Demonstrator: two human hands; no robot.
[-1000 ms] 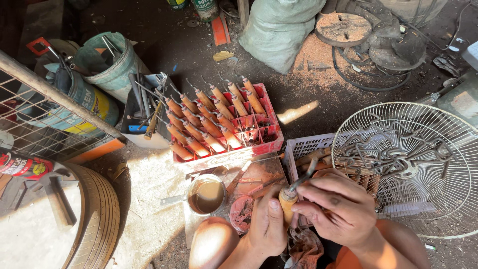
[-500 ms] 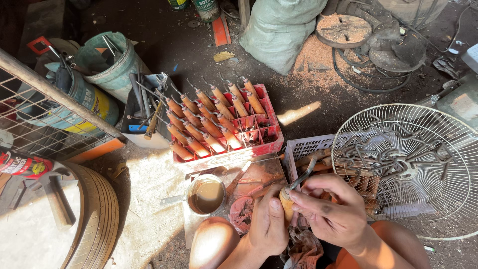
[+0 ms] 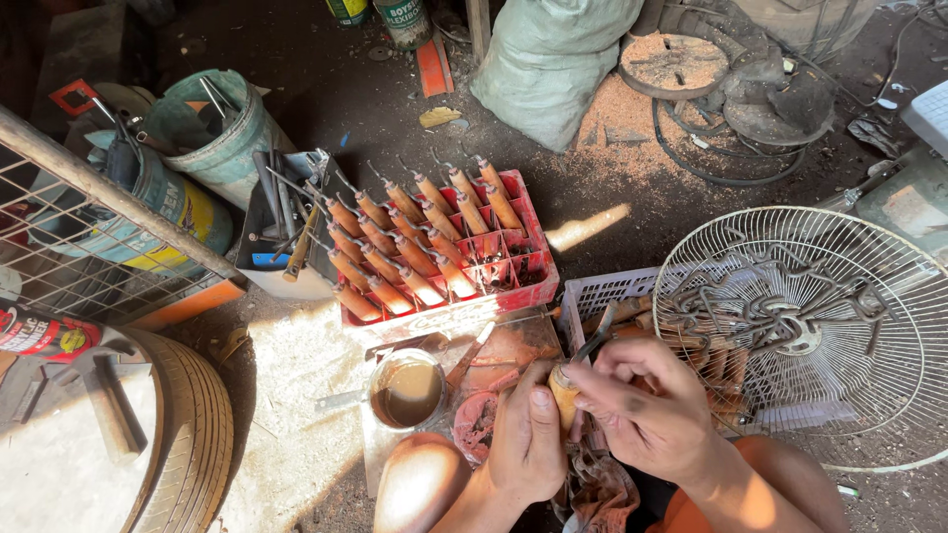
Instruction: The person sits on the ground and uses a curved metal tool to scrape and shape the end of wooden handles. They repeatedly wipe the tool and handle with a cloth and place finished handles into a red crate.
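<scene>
My left hand (image 3: pixel 525 439) and my right hand (image 3: pixel 647 410) meet low in the view around one wooden-handled tool (image 3: pixel 567 387). The left hand grips its tan wooden handle. Right-hand fingertips pinch the handle near the top, below the thin metal shank that sticks up and to the right. Just behind stands a red plastic crate (image 3: pixel 513 281) holding several like tools, handles leaning, metal tips up. A small tin of brown liquid (image 3: pixel 407 392) sits left of my left hand, and a reddish rag (image 3: pixel 476 424) lies beside it.
A white wire fan guard (image 3: pixel 805 326) lies right, over a white plastic basket (image 3: pixel 602 294). Buckets with tools (image 3: pixel 212 133) stand at back left, a wire mesh panel (image 3: pixel 89 247) and a tyre (image 3: pixel 193 434) left, a grey sack (image 3: pixel 553 59) behind.
Both hands have drawn slightly lower and closer together on the tool. My right hand's fingers have shifted along the handle. Nothing else has moved.
</scene>
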